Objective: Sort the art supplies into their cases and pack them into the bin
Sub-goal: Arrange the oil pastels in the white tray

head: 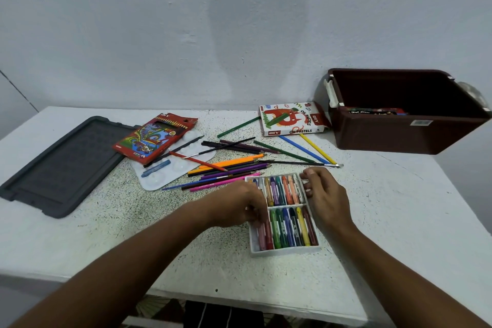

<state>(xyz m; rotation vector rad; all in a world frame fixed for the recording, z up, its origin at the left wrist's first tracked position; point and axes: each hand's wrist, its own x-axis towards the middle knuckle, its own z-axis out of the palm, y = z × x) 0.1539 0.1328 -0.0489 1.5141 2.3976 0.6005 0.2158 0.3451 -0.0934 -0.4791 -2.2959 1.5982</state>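
Note:
A white plastic pastel tray [285, 250] with two rows of oil pastels [288, 224] lies on the table in front of me. My left hand [239, 205] rests at the tray's left edge, fingers curled down onto the leftmost pastels. My right hand [326, 196] grips the tray's right edge, fingertips over its far right corner. The oil pastels box [291, 120] lies beyond, beside the brown bin [399, 138]. Several loose coloured pencils [229, 168] and thin brushes are scattered mid-table. A red pencil box [153, 138] lies on a white paint palette [159, 181].
The bin holds a dark flat package [378, 111] inside. Its grey lid [61, 165] lies flat at the left of the table. A blue glitter tube [155, 168] sits on the palette. The wall stands close behind the table.

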